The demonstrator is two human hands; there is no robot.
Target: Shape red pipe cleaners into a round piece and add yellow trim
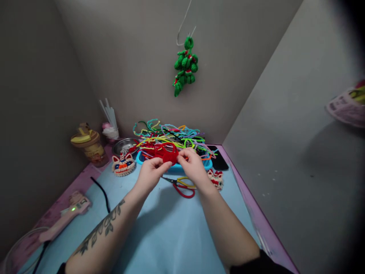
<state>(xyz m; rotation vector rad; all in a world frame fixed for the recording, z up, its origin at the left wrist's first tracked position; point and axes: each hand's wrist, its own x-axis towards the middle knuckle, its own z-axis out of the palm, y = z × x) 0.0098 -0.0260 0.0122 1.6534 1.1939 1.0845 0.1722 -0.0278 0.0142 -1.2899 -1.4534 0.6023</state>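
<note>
Between my two hands is a red pipe-cleaner piece (170,155), a dense fuzzy shape with loops standing up at its back. My left hand (153,171) pinches its left lower side with thumb and fingers. On the opposite edge, my right hand (191,161) grips it the same way. Both hands are raised above the front of a blue tray (209,165) heaped with many-coloured pipe cleaners (171,131). Below them on the table lie scissors (185,186) with red and yellow handles, partly covered by my right hand.
Left stand a crafted animal head (123,166), a metal bowl (125,144), a brown cup (90,146) and a glue gun (68,219) with a green light. A second small head (216,179) and a black phone (219,161) lie right. Grey walls enclose the table; a green ornament (186,66) hangs behind.
</note>
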